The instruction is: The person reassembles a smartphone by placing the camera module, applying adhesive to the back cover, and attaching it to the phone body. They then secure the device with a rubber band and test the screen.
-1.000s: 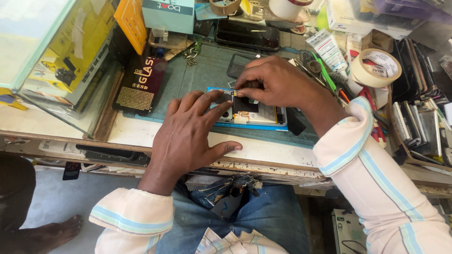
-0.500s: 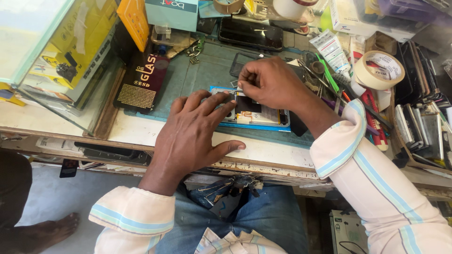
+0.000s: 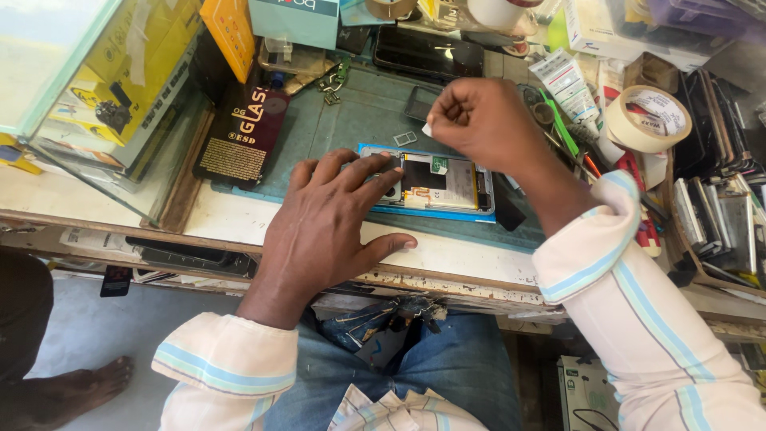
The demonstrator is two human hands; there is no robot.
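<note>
An opened phone (image 3: pixel 443 185) with a blue frame lies back side up on the teal work mat (image 3: pixel 351 120), its battery and board exposed. My left hand (image 3: pixel 331 219) presses flat on the phone's left end, fingers spread. My right hand (image 3: pixel 479 120) hovers above the phone's upper right edge, fingers pinched on a small white piece at the fingertips. A small square part (image 3: pixel 404 138) lies on the mat just beyond the phone.
A roll of tape (image 3: pixel 646 118), tubes (image 3: pixel 568 80) and tools crowd the right side. A dark packet (image 3: pixel 243 136) lies left of the mat, beside a glass case with yellow boxes (image 3: pixel 120 88). Another phone (image 3: pixel 427 52) rests at the back. A person's bare foot (image 3: pixel 80 391) shows lower left.
My right hand has lifted off the phone and moved up and away, pinching a small white piece. My left hand stays pressed on the phone.
</note>
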